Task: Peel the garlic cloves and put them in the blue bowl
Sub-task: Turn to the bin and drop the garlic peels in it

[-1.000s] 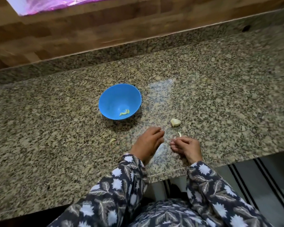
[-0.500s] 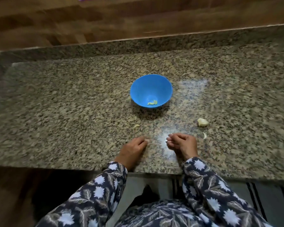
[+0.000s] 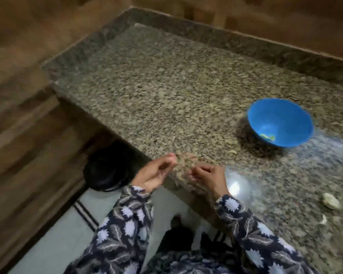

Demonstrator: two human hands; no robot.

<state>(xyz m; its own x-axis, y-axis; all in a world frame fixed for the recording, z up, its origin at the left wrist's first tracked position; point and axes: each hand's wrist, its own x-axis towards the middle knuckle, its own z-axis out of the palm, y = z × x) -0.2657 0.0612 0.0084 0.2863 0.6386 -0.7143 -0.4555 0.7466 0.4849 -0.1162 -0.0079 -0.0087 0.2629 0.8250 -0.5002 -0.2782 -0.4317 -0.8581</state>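
Two hands raised off countertop (image 3: pixel 166 95) now: left hand (image 3: pixel 154 173), right hand (image 3: pixel 208 177) blurred, grasp cannot tell.

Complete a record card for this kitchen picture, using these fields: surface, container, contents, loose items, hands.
surface: speckled granite counter
container: blue bowl, upright on the counter, to the right of the hands
contents: a few small yellowish pieces at the bottom
loose items: pale garlic clove and small white scrap, both on the counter at the near right, outside the bowl
hands: left hand and right hand close together over the counter's near edge, fingers curled; too blurred to tell what they hold
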